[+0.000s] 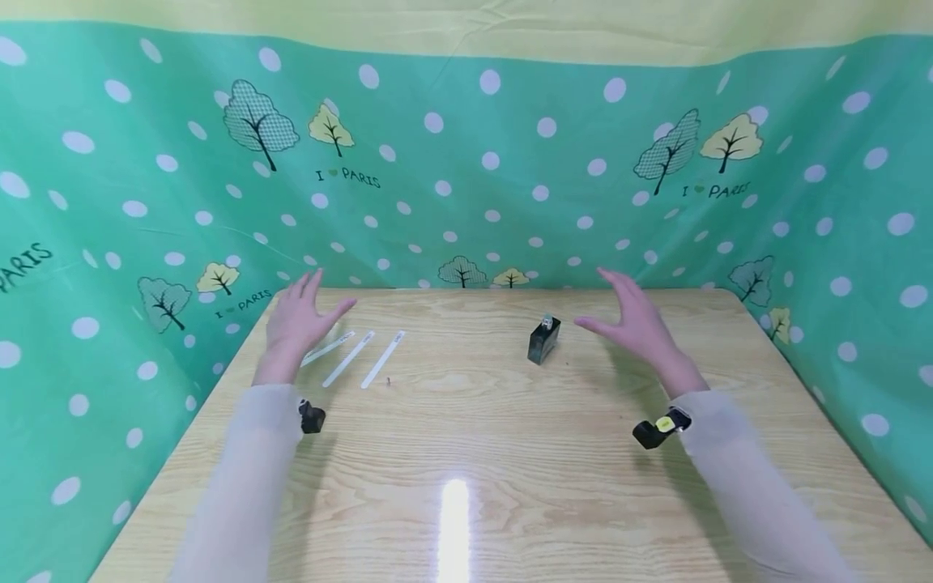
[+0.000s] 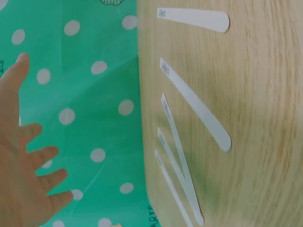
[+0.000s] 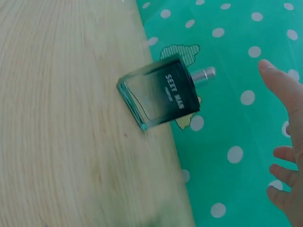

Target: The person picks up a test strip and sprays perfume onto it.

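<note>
My left hand (image 1: pixel 295 324) is raised over the left part of the wooden table, fingers spread and holding nothing. Beside and below it lie several slim white paper test strips (image 1: pixel 382 360). In the left wrist view each strip (image 2: pixel 196 105) has a small printed mark at its narrow end, and two of them overlap. Over on the right, my right hand (image 1: pixel 634 324) is held up with thumb and fingers apart and nothing in it. Left of its thumb a perfume bottle (image 1: pixel 543 340) stands upright. The right wrist view shows the bottle's dark-to-clear glass (image 3: pixel 161 92) and silver spray nozzle (image 3: pixel 203 75).
A green polka-dot cloth (image 1: pixel 466 186) with printed trees walls in the table (image 1: pixel 539 470) at the back and sides. One tiny dark speck (image 1: pixel 389 382) lies by the strips. A bright light reflection shows on the tabletop near the front.
</note>
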